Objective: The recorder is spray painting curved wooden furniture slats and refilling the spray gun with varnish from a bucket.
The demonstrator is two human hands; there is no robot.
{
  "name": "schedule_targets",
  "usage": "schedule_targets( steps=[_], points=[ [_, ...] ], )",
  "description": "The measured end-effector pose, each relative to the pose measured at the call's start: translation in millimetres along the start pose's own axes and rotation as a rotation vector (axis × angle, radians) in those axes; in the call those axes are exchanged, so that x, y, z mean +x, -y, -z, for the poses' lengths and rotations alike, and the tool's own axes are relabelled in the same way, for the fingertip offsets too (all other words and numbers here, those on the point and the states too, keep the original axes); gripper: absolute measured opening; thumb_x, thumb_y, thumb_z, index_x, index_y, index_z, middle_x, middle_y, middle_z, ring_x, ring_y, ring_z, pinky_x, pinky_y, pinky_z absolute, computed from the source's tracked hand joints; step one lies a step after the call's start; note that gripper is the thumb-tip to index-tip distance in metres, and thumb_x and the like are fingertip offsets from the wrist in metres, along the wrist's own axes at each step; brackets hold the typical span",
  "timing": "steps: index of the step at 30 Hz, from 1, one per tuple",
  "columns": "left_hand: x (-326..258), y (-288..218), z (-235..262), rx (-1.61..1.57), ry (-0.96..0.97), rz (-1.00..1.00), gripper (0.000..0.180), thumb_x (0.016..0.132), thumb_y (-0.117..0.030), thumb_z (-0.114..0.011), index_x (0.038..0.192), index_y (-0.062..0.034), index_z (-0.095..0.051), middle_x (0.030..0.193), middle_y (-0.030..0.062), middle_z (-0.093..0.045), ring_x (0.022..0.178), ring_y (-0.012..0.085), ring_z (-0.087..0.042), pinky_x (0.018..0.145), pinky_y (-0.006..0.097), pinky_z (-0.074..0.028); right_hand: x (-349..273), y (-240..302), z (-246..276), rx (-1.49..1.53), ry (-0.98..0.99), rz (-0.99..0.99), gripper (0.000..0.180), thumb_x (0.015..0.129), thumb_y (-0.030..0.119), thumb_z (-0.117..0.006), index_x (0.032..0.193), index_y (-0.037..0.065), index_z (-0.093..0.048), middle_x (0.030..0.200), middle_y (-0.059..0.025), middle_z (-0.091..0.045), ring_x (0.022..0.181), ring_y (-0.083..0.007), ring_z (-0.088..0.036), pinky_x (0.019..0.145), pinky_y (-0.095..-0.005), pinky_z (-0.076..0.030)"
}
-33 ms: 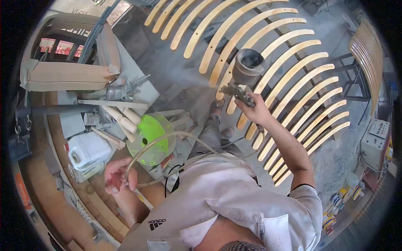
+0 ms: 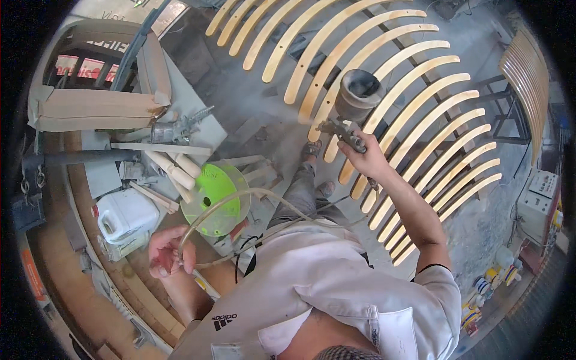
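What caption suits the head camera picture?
Right hand grips a spray gun near curved wooden slats; left hand holds a looped hose.

mottled grey floor at right, brown-covered frame at left.

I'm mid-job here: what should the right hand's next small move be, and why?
Probably a short, steady sweep of the spray gun along the curved wooden slats: the right hand grips it, pale mist shows off its front near the slat ends, and the left hand holds the looped hose.
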State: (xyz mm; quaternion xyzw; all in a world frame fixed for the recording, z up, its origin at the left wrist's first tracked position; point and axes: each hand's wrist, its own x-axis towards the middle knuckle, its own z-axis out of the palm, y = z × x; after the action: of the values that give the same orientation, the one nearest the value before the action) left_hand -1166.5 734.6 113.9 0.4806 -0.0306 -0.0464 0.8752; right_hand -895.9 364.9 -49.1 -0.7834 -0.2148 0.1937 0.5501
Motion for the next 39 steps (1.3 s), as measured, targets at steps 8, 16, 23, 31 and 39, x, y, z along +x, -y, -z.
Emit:
schedule_targets(
  steps=[8,16,23,31,39],
  points=[
    [25,-16,-5,0.092,-0.031,-0.005,0.086,0.077,-0.029,-0.072,0.135,0.0208,-0.033,0.070,0.0233,-0.063,0.047,0.0209,-0.058,0.039,0.028,-0.044,37,-33,38,0.053,-0.212,-0.158,0.017,0.092,0.014,-0.066,0.102,0.001,-0.063,0.079,-0.0014,-0.065,0.074,-0.0080,-0.057,0.065,-0.0257,-0.046],
    [78,-31,7,0.145,-0.130,0.067,0.081,0.080,-0.029,-0.071,0.134,0.0185,-0.034,0.068,0.0181,-0.060,0.045,0.0189,-0.054,0.038,0.027,-0.042,133,-55,93,0.053,-0.434,-0.039,0.023,0.089,0.019,-0.067,0.100,-0.002,-0.063,0.069,-0.0078,-0.062,0.065,-0.0113,-0.053,0.060,-0.0306,-0.045],
    [125,-39,26,0.157,-0.136,0.093,0.079,0.080,-0.026,-0.071,0.135,0.0176,-0.034,0.063,0.0170,-0.060,0.042,0.0178,-0.052,0.036,0.028,-0.041,202,-71,147,0.062,-0.546,-0.125,0.025,0.088,0.021,-0.067,0.099,-0.001,-0.065,0.069,-0.0065,-0.063,0.061,-0.0121,-0.053,0.058,-0.0310,-0.045],
    [173,-48,45,0.131,-0.176,0.172,0.082,0.077,-0.027,-0.075,0.135,0.0173,-0.037,0.067,0.0147,-0.063,0.050,0.0202,-0.061,0.040,0.028,-0.048,281,-105,226,-0.007,-0.745,-0.095,0.030,0.086,0.022,-0.067,0.108,0.001,-0.065,0.071,-0.0117,-0.065,0.061,-0.0171,-0.060,0.058,-0.0339,-0.047],
    [209,-44,38,0.256,-0.200,0.262,0.082,0.080,-0.038,-0.073,0.139,0.0098,-0.041,0.065,0.0039,-0.054,0.050,0.0136,-0.047,0.043,0.027,-0.036,345,-148,305,-0.065,-0.939,-0.143,0.038,0.084,0.028,-0.067,0.112,0.003,-0.065,0.081,-0.0167,-0.069,0.066,-0.0265,-0.067,0.065,-0.0389,-0.053]
  ],
)
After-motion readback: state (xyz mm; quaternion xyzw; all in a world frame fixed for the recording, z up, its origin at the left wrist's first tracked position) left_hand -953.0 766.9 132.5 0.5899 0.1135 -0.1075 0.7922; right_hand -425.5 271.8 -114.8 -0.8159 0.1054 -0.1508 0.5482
